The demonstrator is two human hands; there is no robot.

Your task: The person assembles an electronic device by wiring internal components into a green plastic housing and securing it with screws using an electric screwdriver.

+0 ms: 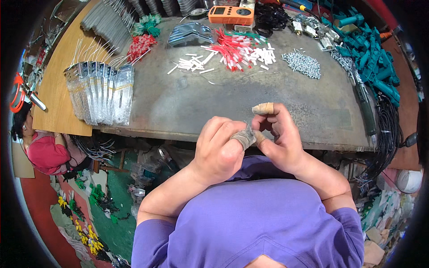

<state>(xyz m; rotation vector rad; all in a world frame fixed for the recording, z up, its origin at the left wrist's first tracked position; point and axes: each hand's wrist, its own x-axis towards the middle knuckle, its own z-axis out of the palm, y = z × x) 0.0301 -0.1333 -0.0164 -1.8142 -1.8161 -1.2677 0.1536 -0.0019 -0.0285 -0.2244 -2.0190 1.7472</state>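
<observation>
My left hand (220, 149) is held just over the table's front edge, fingers curled, with grey-brown tape wrapped round the thumb. Against that thumb, my right hand (286, 140) brings its curled fingers and thumb close; a tan wrap covers its raised index finger. A small greyish, shiny bit (249, 129) shows where the hands meet, but what the fingers hold there is too small to make out. Beyond the hands lie a pile of small silver screws (302, 64), loose white sleeves (192, 63) and red-wired pieces (230, 50).
Clear bags with white-wired parts (100, 91) lie at the left. An orange meter (231, 15) and bent metal plates (191, 35) stand at the back. Teal plastic parts (373, 58), a dark-handled tool (365, 111) and black cables (386, 134) crowd the right. A person in red (47, 152) is at far left.
</observation>
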